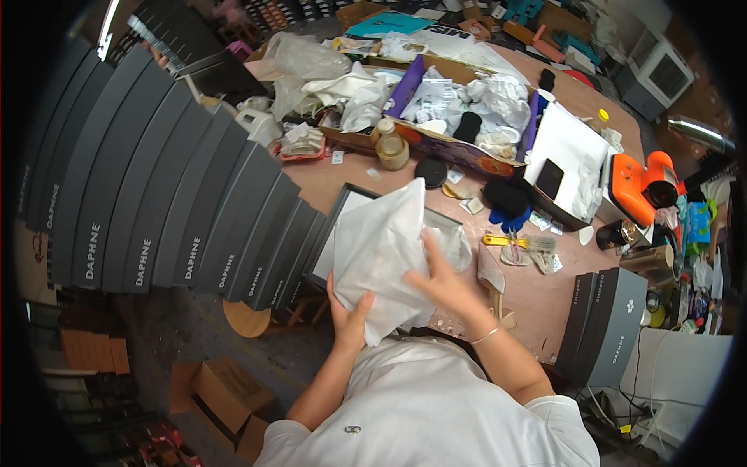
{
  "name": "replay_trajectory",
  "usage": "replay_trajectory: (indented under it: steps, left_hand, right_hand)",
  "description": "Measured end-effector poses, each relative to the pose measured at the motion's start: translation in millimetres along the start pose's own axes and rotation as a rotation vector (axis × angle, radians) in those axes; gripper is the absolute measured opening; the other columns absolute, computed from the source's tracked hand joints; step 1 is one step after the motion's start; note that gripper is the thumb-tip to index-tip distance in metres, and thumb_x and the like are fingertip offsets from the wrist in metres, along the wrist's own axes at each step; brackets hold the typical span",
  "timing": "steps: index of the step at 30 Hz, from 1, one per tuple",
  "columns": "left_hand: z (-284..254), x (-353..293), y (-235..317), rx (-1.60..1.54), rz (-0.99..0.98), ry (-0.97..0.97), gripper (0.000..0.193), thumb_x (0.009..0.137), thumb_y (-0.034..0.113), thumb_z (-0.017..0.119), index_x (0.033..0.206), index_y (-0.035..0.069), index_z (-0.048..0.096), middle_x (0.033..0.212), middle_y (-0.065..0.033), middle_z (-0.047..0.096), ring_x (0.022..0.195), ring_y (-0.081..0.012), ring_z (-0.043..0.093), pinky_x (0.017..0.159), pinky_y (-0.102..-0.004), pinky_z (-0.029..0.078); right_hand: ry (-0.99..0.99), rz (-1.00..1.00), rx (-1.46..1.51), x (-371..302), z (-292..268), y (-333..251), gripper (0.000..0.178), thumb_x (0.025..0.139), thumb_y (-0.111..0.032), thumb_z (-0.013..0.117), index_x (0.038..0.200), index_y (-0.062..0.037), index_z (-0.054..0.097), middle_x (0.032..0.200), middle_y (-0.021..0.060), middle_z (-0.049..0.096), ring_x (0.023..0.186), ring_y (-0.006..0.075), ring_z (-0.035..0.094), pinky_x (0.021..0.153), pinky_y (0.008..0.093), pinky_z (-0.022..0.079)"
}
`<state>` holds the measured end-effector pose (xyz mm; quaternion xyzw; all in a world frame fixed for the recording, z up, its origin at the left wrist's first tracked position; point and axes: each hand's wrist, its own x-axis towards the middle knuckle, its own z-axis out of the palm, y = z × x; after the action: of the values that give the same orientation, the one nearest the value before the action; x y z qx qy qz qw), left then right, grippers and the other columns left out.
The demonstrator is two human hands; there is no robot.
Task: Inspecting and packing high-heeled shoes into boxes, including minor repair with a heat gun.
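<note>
A thin white wrapper (381, 241), which looks like a soft bag or tissue paper, is held up in front of me. My left hand (352, 317) grips its lower left side, thumb on top and fingers behind. Beside its right edge is my right hand (442, 282), slightly blurred, thumb and fingers spread and nothing seen in them. Under the wrapper lies an open dark grey shoebox (315, 268), with more white paper (455, 243) at its right. I cannot tell whether anything is inside the wrapper. A glittery heeled shoe (490, 271) stands right of my right hand.
Tall rows of grey shoeboxes (148, 187) rise at left; two more boxes (611, 327) stand at right. A yellow-handled brush (513, 242), a glue jar (391, 148), a purple carton (420, 136) of crumpled paper and an orange tool (634, 187) crowd the table.
</note>
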<state>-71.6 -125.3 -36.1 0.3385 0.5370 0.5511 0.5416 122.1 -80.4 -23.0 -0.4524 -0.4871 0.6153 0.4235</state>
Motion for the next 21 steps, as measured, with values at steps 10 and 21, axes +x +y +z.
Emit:
replay_trajectory:
  steps: [10,21]
  left_hand:
    - [25,69,-27,0.824,0.170,-0.856,0.081,0.084,0.015,0.066,0.148,0.006,0.017,0.100,-0.0176,0.063,0.085,-0.0305,0.063,0.075,-0.0374,0.051]
    - [51,168,-1,0.462,0.219,-0.497,0.013,0.092,0.013,0.054,0.096,0.001,0.058,0.089,-0.0041,0.063,0.071,-0.0094,0.060,0.063,-0.0243,0.049]
  right_hand:
    - [0.309,0.148,0.471,-139,-75,62,0.080,0.090,-0.054,0.052,0.141,0.0033,0.028,0.136,0.0150,0.045,0.123,0.0243,0.047,0.102,0.0359,0.039]
    - [0.550,0.042,0.475,-158,-75,38,0.065,0.095,-0.047,0.044,0.136,0.0033,0.037,0.127,0.0148,0.054,0.113,0.0254,0.056,0.097,0.0383,0.045]
